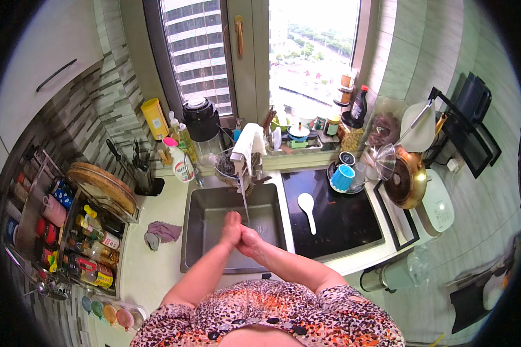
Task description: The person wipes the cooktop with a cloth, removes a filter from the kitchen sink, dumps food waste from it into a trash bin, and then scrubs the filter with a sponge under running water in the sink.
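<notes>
My left hand (231,227) and my right hand (249,240) press together over the stainless steel sink (208,197). The left hand's fingers point up towards the faucet. Against its side lies my right hand, its fingers partly hidden. Both hands look wet, and no object shows between them. A thin stream of water (245,204) runs from the faucet (239,167) down beside my fingers into the basin. Over the faucet's top hangs a white cloth (249,141).
Right of the sink, a white spoon (306,208) lies on the black cooktop (334,230), near a blue cup (342,178). A purple-grey rag (163,233) lies on the left counter. Behind the sink stand a spray bottle (180,162) and a strainer bowl (228,173).
</notes>
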Demonstrator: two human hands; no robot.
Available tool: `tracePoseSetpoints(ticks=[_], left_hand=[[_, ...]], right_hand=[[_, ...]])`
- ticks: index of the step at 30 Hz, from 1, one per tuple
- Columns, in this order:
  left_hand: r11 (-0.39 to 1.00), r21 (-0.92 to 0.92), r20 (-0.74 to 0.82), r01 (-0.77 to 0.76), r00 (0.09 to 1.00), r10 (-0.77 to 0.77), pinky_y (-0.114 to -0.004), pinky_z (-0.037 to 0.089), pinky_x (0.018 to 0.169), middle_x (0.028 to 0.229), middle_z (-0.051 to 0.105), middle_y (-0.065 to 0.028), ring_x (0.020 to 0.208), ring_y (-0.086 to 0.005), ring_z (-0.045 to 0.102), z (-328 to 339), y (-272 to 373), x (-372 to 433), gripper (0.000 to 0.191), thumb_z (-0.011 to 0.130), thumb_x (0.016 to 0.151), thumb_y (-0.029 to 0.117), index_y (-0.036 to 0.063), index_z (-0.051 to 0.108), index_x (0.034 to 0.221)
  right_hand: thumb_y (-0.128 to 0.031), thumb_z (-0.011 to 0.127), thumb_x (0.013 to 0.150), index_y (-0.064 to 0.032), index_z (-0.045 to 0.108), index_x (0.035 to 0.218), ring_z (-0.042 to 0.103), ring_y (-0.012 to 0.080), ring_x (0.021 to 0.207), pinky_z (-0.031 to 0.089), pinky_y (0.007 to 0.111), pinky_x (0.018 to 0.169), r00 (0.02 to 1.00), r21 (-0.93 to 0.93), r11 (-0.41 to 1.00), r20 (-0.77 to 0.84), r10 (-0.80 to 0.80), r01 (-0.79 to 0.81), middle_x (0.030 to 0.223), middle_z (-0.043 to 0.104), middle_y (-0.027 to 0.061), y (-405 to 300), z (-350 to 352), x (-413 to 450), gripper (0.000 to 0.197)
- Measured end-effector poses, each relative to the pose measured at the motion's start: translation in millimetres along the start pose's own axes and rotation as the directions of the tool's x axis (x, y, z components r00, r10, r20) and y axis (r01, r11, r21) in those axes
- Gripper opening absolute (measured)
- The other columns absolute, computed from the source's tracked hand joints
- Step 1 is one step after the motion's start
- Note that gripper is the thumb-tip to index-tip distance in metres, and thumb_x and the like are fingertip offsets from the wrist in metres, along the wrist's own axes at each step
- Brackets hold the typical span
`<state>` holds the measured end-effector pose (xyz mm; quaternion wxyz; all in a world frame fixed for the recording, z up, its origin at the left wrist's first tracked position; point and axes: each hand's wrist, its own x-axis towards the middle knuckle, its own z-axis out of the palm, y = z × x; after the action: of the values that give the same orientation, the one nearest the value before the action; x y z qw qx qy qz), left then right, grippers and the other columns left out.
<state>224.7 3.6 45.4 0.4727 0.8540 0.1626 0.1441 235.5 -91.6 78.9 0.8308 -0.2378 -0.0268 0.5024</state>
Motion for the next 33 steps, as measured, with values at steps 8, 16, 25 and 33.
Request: tracePoseSetpoints(ticks=[8,16,25,33], left_hand=[[0.942,0.337,-0.03,-0.005,0.999,0.016,-0.043,0.044,0.066,0.07,0.061,-0.0158,0.075,-0.0349,0.06,-40,25,8,0.05,0.041,0.088,0.05,0.0043,0.062,0.086],[0.685,0.443,-0.255,-0.578,0.651,0.715,-0.041,0.041,0.056,0.065,0.052,-0.0157,0.062,-0.0307,0.052,8,185,-62,0.017,0.053,0.08,0.02,0.0048,0.055,0.074],[0.89,0.375,-0.35,-0.259,0.85,0.395,-0.042,0.039,0.052,0.061,0.053,-0.0149,0.056,-0.0303,0.05,-2,66,-19,0.022,0.054,0.077,0.021,0.0052,0.053,0.062],[0.941,0.338,-0.402,-0.036,0.898,0.179,-0.05,0.042,0.059,0.074,0.057,-0.023,0.07,-0.0435,0.054,-33,53,-10,0.031,0.042,0.09,0.027,0.0042,0.052,0.072]], right_hand=[[-0.031,0.037,0.092,-0.0058,0.053,0.103,0.06,0.0222,0.079,0.052,0.04,0.062,0.953,-0.153,0.978,-0.29,0.09,-0.139,0.094,0.059,0.0087,-50,43,-28,0.031],[-0.027,0.042,0.088,-0.011,0.053,0.092,0.053,0.019,0.071,0.046,0.034,0.066,0.967,-0.046,0.97,0.098,-0.235,0.241,0.083,0.054,0.0025,-42,-60,5,0.019],[-0.027,0.045,0.089,-0.0162,0.049,0.074,0.046,0.0126,0.07,0.039,0.031,0.062,0.943,-0.079,0.942,-0.047,-0.33,0.326,0.071,0.045,-0.0018,-26,55,-28,0.019],[-0.036,0.041,0.092,-0.0114,0.055,0.092,0.05,0.0178,0.069,0.038,0.031,0.057,0.874,-0.364,0.917,-0.484,-0.035,-0.164,0.079,0.055,0.0055,-27,63,-20,0.028]])
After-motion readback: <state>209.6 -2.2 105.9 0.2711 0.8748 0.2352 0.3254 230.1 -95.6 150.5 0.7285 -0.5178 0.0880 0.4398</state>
